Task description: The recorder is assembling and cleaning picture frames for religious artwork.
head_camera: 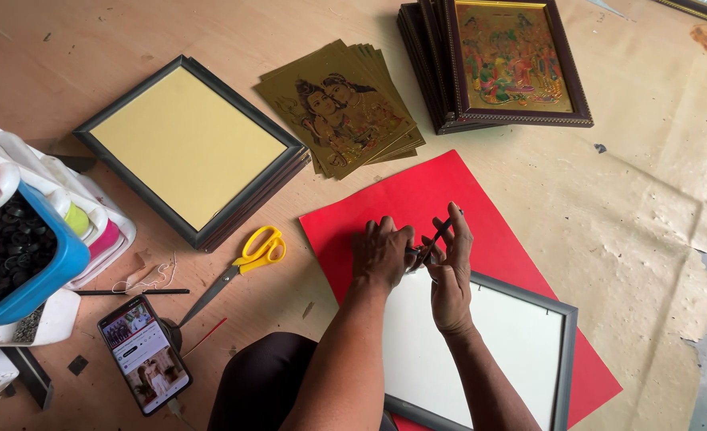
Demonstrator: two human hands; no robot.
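Pliers [435, 238] gripped by both hands [417, 259] over frame [565, 335].

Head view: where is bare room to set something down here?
Bare floor lies right of the red sheet, below the framed pictures stack, and top left above the yellow-backed frame. Crowded: left edge around bins, scissors, phone.

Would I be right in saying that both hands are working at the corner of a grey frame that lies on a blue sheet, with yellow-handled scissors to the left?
Not quite: the head view shows that the sheet is red, not blue. The rest holds: the left hand and the right hand are at the corner of the grey frame, and the yellow-handled scissors lie to the left.
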